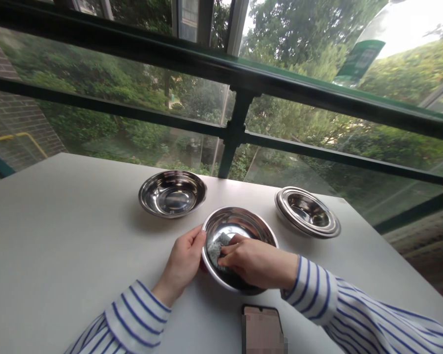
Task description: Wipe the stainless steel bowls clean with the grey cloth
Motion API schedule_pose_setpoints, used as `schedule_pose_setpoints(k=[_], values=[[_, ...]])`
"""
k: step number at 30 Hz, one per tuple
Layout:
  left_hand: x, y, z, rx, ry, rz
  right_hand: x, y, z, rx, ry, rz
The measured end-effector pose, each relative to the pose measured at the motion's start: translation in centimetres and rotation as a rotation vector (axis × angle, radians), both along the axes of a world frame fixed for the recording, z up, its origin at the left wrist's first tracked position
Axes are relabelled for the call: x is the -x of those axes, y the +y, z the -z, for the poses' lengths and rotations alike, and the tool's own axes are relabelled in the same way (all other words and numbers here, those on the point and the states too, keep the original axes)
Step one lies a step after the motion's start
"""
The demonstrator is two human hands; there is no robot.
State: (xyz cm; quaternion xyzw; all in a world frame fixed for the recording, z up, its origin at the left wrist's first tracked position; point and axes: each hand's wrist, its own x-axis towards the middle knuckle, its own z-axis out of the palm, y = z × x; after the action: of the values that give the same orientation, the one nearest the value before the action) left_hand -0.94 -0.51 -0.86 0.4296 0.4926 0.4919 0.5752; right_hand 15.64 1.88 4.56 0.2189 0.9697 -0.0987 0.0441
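Note:
My left hand [183, 263] grips the left rim of a shiny metal bowl [249, 222], thumb on top and fingers underneath. The bowl is tilted a little on or just above the table; I cannot tell which. Inside it, my right hand [249, 259] is closed on a grey-green cloth [216, 248] and presses it against the inner left wall. Part of the cloth is hidden under the fingers.
A second metal bowl [173, 195] sits at the back left of the white table [77, 231]. Several nested metal bowls [308, 211] stand at the right. A phone [262, 329] lies at the near edge. Beyond are a green railing [232, 123] and a plastic bottle [360, 59].

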Motion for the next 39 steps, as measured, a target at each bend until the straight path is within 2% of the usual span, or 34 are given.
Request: schedule_pose_setpoints(k=[3, 7, 13, 17, 23, 26, 29, 33, 39], values=[[0.1, 0.1, 0.0, 0.000, -0.009, 0.021, 0.5, 0.2, 0.3, -0.034, -0.003, 0.062], [0.3, 0.1, -0.4, 0.020, 0.033, 0.035, 0.6, 1.9, 1.4, -0.113, -0.001, 0.215], [0.0, 0.1, -1.0, -0.021, 0.038, 0.010, -2.2, 3.1, 1.7, -0.167, -0.008, 0.327], [0.1, 0.2, -0.8, -0.033, 0.051, -0.004, -1.7, 2.9, 1.7, -0.156, 0.002, 0.284], [0.4, 0.4, -0.1, -0.094, 0.092, -0.001, 0.2, 1.1, 0.6, -0.057, 0.002, 0.038], [0.3, 0.5, 0.1, -0.143, 0.092, -0.001, -0.1, 0.1, 0.1, -0.032, -0.014, -0.001], [0.3, 0.5, 0.0, -0.120, 0.101, 0.013, 0.0, 0.3, 0.3, -0.076, -0.051, 0.094], [0.3, 0.4, -0.3, -0.039, 0.114, 0.028, 0.5, 2.0, 1.0, -0.152, -0.099, 0.238], [0.3, 0.3, -0.5, -0.055, 0.071, 0.032, -1.4, 2.4, -0.2, -0.189, -0.219, 0.341]])
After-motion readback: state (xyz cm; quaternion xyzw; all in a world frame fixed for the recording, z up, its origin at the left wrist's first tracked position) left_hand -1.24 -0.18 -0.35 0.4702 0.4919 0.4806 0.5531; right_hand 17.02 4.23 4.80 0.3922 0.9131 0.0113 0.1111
